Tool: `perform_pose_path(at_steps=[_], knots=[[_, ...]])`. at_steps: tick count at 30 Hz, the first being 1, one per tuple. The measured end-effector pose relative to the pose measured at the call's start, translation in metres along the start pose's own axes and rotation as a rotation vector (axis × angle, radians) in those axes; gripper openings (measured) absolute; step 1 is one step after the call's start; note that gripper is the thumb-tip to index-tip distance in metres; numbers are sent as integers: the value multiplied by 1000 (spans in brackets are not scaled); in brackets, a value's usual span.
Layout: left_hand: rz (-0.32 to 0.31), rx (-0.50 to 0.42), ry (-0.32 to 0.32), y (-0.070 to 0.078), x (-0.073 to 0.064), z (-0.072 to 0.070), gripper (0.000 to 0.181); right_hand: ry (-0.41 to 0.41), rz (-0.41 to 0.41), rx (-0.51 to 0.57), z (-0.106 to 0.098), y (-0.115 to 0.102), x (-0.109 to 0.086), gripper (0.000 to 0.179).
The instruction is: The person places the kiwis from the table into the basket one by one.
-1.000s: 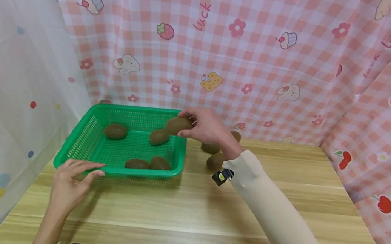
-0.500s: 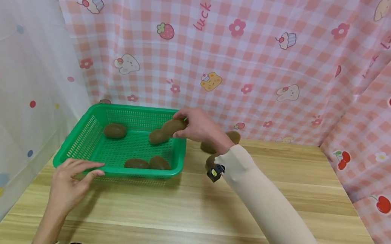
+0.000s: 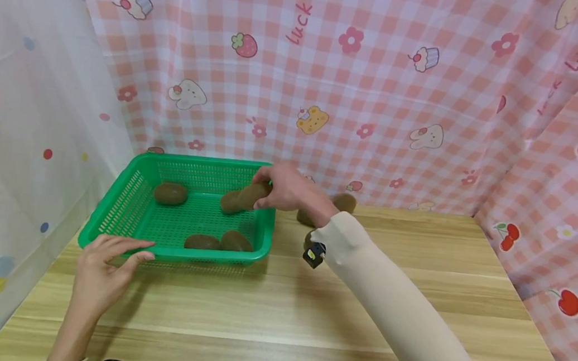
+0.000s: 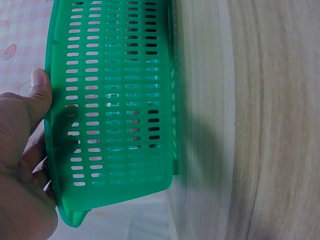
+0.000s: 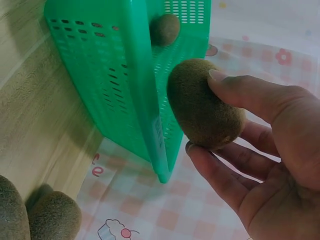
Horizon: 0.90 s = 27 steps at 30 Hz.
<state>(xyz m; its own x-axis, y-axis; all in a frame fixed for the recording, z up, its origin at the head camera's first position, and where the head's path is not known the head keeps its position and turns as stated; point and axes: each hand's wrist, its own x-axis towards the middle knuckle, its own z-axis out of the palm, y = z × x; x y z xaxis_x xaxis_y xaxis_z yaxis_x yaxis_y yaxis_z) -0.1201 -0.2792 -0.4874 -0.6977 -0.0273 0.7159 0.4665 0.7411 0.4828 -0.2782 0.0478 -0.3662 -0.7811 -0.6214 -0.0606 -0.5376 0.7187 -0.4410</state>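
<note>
My right hand (image 3: 289,189) holds a brown fuzzy kiwi (image 5: 200,102) between thumb and fingers, inside the right end of a green plastic basket (image 3: 178,255). In the head view the held kiwi overlaps another kiwi (image 3: 232,202) lying in the basket. My left hand (image 3: 103,271) grips the basket's front rim near its left corner, the thumb (image 4: 41,92) outside and the other fingers behind the rim. One kiwi (image 3: 170,193) lies at the back left of the basket. Two more, a kiwi (image 3: 202,242) and its neighbour (image 3: 236,242), sit along the front wall.
Right of the basket, on the wooden table (image 3: 259,324), a few kiwis (image 3: 345,202) lie partly hidden behind my right forearm. A pink checked cloth (image 3: 276,79) hangs close behind the basket, and a white curtain (image 3: 48,102) hangs on the left.
My right hand has moved left and slightly down with the kiwi, from over the basket's right rim to inside it. The left hand has stayed in place.
</note>
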Motion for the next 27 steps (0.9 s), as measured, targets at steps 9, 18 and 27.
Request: perform_pose_path(at_steps=[9, 18, 27], knots=[[-15, 0, -7, 0, -1, -1, 33, 13, 13, 48, 0, 5, 0, 42], [-18, -3, -12, 0, -1, -2, 33, 65, -31, 71, 1, 10, -4, 65], [-8, -4, -8, -1, 0, -1, 33, 120, -17, 201, 2, 15, -17, 85]])
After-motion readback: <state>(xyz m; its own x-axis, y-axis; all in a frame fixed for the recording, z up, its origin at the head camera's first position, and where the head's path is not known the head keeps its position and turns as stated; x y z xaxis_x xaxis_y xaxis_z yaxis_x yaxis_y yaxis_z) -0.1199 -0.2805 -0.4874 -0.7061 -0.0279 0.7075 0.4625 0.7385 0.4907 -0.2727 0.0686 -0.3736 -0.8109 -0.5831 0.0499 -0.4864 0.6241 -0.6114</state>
